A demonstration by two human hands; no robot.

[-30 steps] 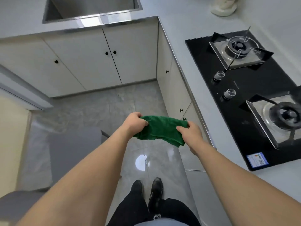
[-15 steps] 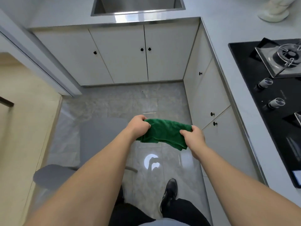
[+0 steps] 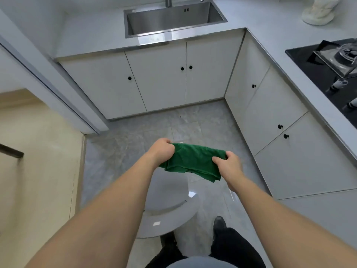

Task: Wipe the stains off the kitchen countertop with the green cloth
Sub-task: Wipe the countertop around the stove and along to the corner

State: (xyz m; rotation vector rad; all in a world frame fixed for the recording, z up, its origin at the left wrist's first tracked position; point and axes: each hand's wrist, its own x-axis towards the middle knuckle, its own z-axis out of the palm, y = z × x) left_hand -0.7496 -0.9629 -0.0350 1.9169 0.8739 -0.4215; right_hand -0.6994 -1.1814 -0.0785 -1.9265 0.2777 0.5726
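Note:
The green cloth (image 3: 193, 163) hangs folded in the air over the floor, stretched between my two hands. My left hand (image 3: 161, 151) grips its left end with curled fingers. Its right end is held in my right hand (image 3: 229, 167), fingers curled round the fabric. The grey kitchen countertop (image 3: 270, 33) runs in an L along the far side and down the right. I cannot make out any stains on it from here. Both hands are well away from the countertop, in front of the cabinets.
A steel sink (image 3: 173, 18) is set in the far counter. The black gas hob (image 3: 332, 74) lies on the right counter, and a pale object (image 3: 317, 12) stands in the far right corner. White cabinets (image 3: 164, 82) line the base. A grey round stool (image 3: 168, 209) stands below my arms.
The view has swung left: the hob slid towards the right edge and the sink came fully into sight. Both hands keep their hold on the cloth, unchanged.

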